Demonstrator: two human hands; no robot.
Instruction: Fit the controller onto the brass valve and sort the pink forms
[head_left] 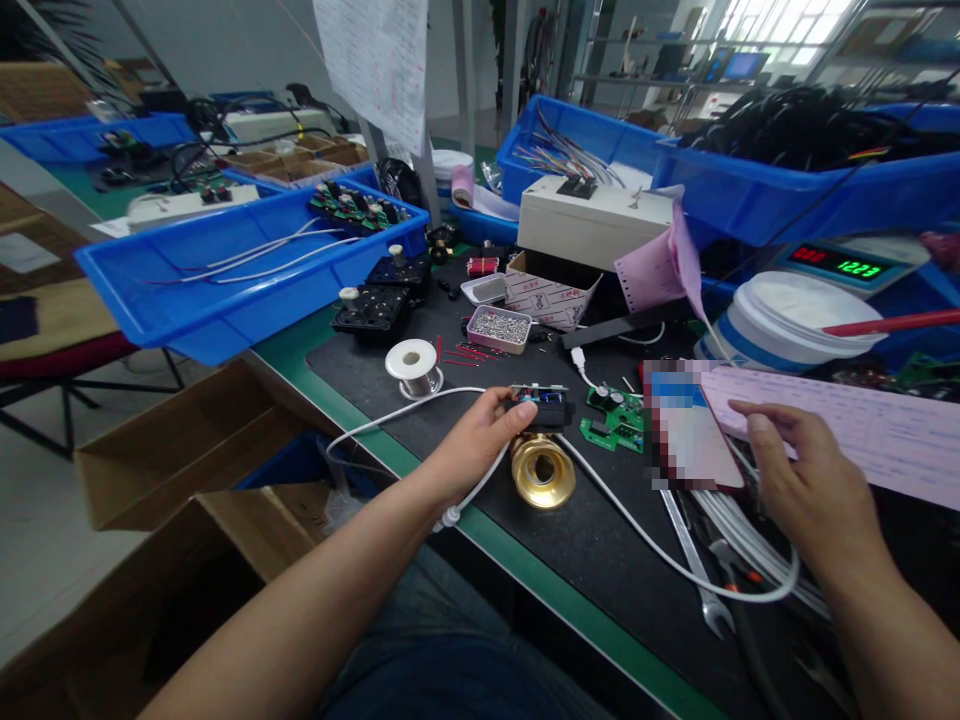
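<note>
one brass valve beneath left hand's fingertips.

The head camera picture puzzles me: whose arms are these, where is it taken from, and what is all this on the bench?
There is no machine here. A person wears a camera on the head, so you look down along their own bare arms at a black work mat on a green-edged bench.

The left hand grips a small black electronic module sitting on top of a shiny brass valve body; a thin white cable runs from it across the mat. The right hand rests open on a pink paper form, holding nothing.

Around them lie a green circuit board, a spool of solder wire, a small tray of screws, a steel spanner and blue plastic bins.
</note>
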